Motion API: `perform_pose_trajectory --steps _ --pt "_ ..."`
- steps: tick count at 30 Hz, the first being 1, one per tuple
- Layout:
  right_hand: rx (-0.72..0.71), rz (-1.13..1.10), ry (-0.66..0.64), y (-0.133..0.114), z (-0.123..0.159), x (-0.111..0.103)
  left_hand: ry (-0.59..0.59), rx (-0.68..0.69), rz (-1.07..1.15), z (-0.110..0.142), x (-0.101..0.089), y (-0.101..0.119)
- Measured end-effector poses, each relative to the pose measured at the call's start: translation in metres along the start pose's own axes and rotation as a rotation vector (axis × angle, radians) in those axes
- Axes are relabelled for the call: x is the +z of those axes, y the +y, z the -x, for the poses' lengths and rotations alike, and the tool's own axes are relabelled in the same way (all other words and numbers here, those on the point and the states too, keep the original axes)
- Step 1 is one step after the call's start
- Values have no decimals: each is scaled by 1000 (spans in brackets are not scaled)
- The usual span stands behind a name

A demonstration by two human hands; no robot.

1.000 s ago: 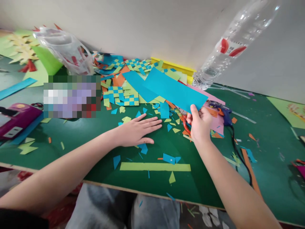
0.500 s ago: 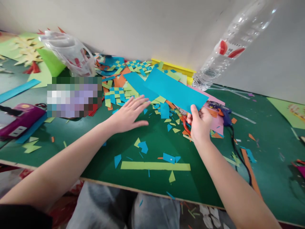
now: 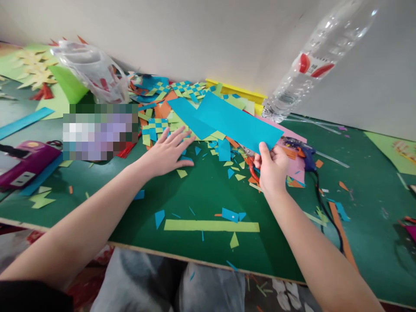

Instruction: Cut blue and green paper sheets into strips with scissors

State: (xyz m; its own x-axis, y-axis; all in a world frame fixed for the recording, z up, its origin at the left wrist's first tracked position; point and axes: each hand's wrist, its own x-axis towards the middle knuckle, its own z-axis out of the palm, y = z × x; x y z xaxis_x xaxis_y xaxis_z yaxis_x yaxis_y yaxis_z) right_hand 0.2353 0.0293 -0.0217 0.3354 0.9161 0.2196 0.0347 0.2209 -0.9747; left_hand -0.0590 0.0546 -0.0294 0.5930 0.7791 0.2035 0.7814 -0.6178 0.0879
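My right hand [image 3: 273,167] pinches the right end of a wide blue paper strip [image 3: 237,119] between thumb and fingers. Its far end lies over another blue paper piece [image 3: 190,119] by the scrap pile. Scissors with red-orange handles [image 3: 252,170] are partly hidden beside that hand. My left hand [image 3: 167,151] is open, palm down with fingers spread, low over small scraps and a woven blue-and-green paper piece [image 3: 156,127]. A green scrap [image 3: 182,173] lies just below its thumb. Closer to me, a long green strip [image 3: 211,225] lies flat among blue snippets.
A clear plastic bottle [image 3: 312,65] stands at the back right. A blue glue gun [image 3: 307,157] and its black cord sit right of my right hand. At left are a plastic bag [image 3: 94,71], a purple power strip [image 3: 30,162] and a pixelated patch. Scraps litter the green table [image 3: 208,190].
My left hand has shifted left and slightly away from me. The blue and green scraps in the middle have left their spot. My right hand still holds the blue strip in place.
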Motion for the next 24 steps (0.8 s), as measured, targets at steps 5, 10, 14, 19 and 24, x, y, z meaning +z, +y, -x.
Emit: perform_pose_trajectory --steps 5,10,14,19,24 --pt "-3 -33 -10 -3 1 1 204 -218 -40 -2 4 -13" --pt "38 -82 -81 -2 3 2 341 -317 129 -7 -12 -17" --pt "59 -165 -39 3 0 1 32 14 280 -5 -24 -12" --pt "51 -126 -28 4 -1 1 -163 -42 210 1 -17 -17" --pt "53 -74 -54 2 2 2 29 -261 33 3 -10 -33"
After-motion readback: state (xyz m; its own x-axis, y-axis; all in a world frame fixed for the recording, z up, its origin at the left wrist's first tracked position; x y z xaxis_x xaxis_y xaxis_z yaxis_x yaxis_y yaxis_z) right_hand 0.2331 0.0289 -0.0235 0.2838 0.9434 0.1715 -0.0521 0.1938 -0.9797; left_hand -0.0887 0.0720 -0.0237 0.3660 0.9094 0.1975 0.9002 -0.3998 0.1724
